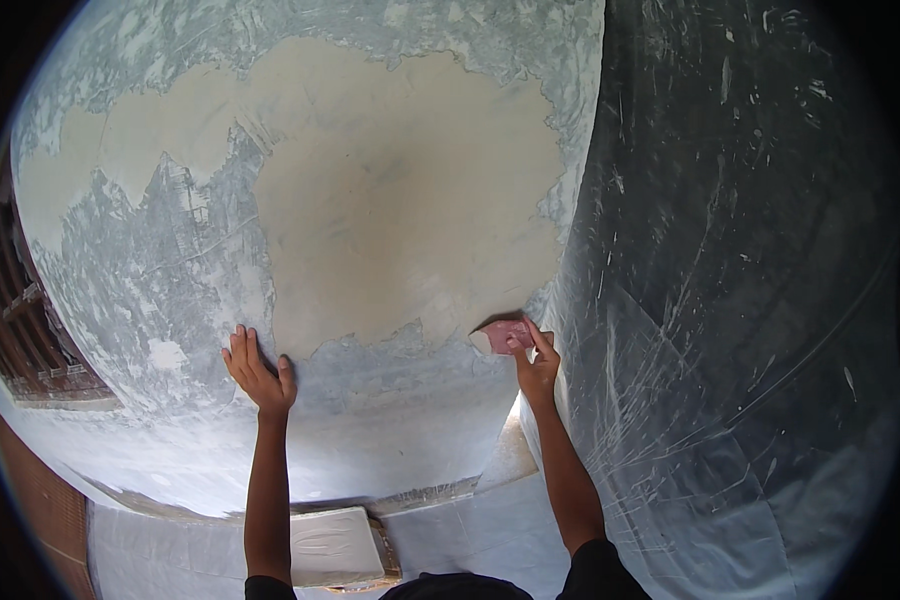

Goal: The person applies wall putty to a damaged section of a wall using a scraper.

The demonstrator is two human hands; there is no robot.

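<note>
A broad patch of beige putty [410,180] covers the middle of the mottled grey wall [185,270], with ragged edges. At its lower right edge my right hand [538,370] grips a reddish-pink flat putty spreader [507,336] between thumb and fingers. The spreader's blade side faces left, against the wall or very near it; some pale putty seems to show on its left end. My left hand [258,375] lies with fingers spread on the bare grey wall, just left of the patch's lower edge, and holds nothing.
Dark plastic sheeting [730,250], splashed with white, hangs along the right side. A brown slatted opening [35,320] is at the far left. Below, an open box lined with pale plastic [335,545] stands on grey sheeting [445,535].
</note>
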